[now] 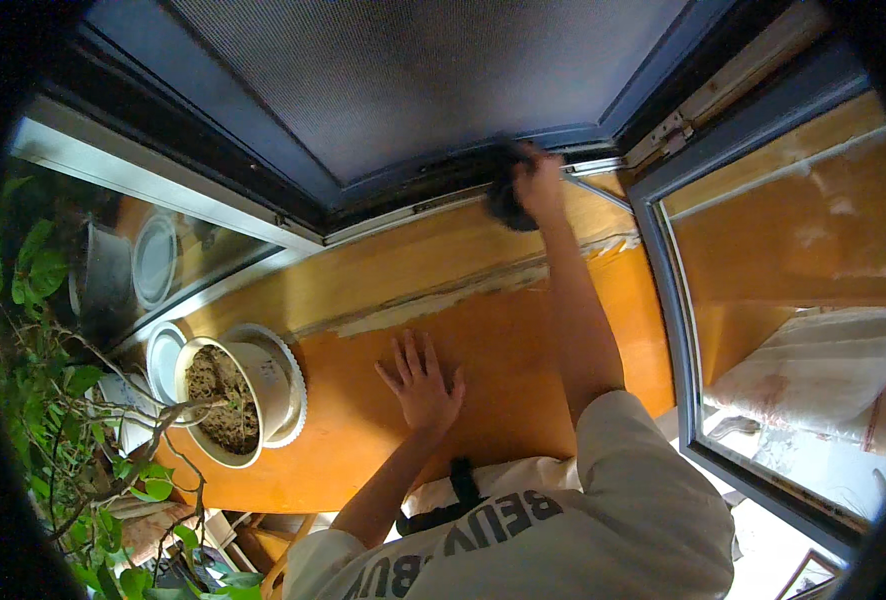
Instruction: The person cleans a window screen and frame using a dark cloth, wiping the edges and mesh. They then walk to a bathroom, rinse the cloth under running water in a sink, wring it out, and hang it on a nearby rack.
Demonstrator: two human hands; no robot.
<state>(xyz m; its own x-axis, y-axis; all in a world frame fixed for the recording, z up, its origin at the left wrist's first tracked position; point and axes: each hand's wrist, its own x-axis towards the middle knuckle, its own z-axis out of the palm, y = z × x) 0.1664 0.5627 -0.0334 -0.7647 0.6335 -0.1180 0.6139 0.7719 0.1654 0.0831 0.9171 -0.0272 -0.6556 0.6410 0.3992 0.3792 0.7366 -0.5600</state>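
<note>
My right hand (540, 184) reaches out to the far side and grips a dark, blurred object, apparently a cloth (509, 202). It is against the lower rail of the window frame (443, 196), by the bottom edge of the window screen (443, 90). My left hand (426, 386) lies palm down with fingers spread on the orange wooden windowsill (503, 360), holding nothing. Between the orange board and the paler wood (405, 255) behind it runs a rough, pale seam (428, 304).
A hinged window sash (672, 300) stands swung inward on the right, with a stay arm (600, 193) near its hinge side. To the left, a cream flowerpot (252, 382) of soil holds a branching plant (165, 420). A scalloped saucer (297, 397) and a white dish (164, 360) are beside it.
</note>
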